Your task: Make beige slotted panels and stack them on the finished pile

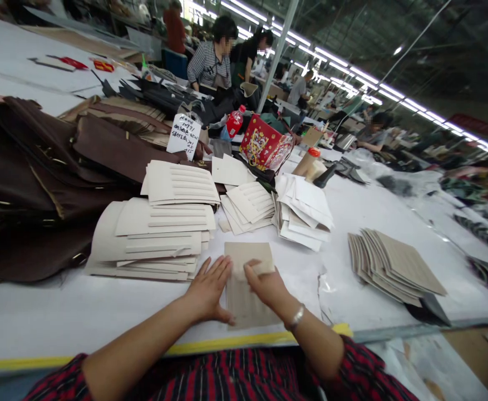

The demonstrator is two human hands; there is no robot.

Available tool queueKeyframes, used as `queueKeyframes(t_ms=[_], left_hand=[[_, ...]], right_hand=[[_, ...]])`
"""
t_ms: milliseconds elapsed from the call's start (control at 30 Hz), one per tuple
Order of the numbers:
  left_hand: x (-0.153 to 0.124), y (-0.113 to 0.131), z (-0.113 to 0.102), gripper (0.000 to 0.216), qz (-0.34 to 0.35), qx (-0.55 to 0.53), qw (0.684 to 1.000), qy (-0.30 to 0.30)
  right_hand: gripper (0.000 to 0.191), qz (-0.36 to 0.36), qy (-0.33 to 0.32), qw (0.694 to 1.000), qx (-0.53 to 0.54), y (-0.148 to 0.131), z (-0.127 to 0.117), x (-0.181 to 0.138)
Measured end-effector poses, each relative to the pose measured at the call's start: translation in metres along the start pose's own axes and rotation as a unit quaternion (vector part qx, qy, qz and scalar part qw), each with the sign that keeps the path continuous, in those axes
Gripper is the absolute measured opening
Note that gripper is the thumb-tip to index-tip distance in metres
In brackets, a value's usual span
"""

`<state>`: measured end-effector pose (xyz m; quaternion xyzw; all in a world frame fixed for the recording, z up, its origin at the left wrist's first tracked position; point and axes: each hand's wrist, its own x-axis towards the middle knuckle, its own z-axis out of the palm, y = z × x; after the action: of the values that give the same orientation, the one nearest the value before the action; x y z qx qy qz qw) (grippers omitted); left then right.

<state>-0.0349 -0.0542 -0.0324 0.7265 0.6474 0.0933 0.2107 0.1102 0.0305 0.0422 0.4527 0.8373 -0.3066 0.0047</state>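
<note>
A grey-beige rectangular panel [250, 314] lies flat on the white table in front of me. My left hand [210, 289] rests on its left edge, fingers stretched and spread, holding nothing. Over the panel's upper right part, my right hand [269, 287] is closed around a small cream-coloured block [264, 267]. The block looks pressed to the panel; motion blur hides its exact kind. Just left of the panel stand stacks of cream pieces with raised strips [156, 228]. A stack of similar grey-beige panels [394, 264] sits to the right.
Dark brown leather bags [39, 184] pile up at the left. Behind the panel are white sheets [304, 209], a red patterned box [264, 142], a red bottle [235, 121] and an orange-capped bottle [306, 161]. Yellow tape [227, 341] runs along the near table edge. Other people work farther back.
</note>
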Motion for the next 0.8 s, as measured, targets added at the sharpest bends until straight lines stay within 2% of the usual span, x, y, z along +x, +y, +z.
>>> queueKeyframes(t_ms=[100, 233, 300, 500, 600, 700, 733, 800], left_hand=[[-0.001, -0.001, 0.001, 0.126, -0.001, -0.001, 1.0, 0.013], [-0.001, -0.003, 0.004, 0.127, -0.002, -0.016, 1.0, 0.024], [-0.001, -0.005, 0.004, 0.125, 0.007, -0.024, 0.999, 0.023], [0.0, -0.006, 0.002, 0.125, 0.008, -0.043, 0.999, 0.028], [0.0, -0.006, 0.004, 0.126, 0.005, -0.047, 0.998, 0.03], [0.0, -0.007, 0.006, 0.127, 0.004, -0.048, 0.998, 0.026], [0.0, -0.007, 0.006, 0.126, 0.004, -0.049, 0.998, 0.025], [-0.001, -0.007, 0.005, 0.125, 0.008, -0.053, 0.998, 0.023]], right_hand=[[0.031, -0.013, 0.052, 0.997, -0.052, -0.01, 0.003, 0.022], [0.024, -0.035, 0.055, 0.993, -0.097, -0.001, 0.015, -0.017], [0.026, -0.034, 0.053, 0.99, -0.124, 0.002, 0.018, -0.026], [0.025, -0.064, 0.103, 0.98, -0.16, -0.013, 0.01, 0.021], [0.026, -0.078, 0.05, 0.988, -0.12, -0.005, 0.017, -0.002], [0.03, -0.024, -0.037, 0.999, -0.006, 0.01, 0.023, -0.025], [0.032, 0.008, -0.041, 0.999, 0.032, 0.014, 0.023, -0.023], [0.034, 0.052, 0.005, 0.994, 0.092, 0.015, 0.022, -0.005]])
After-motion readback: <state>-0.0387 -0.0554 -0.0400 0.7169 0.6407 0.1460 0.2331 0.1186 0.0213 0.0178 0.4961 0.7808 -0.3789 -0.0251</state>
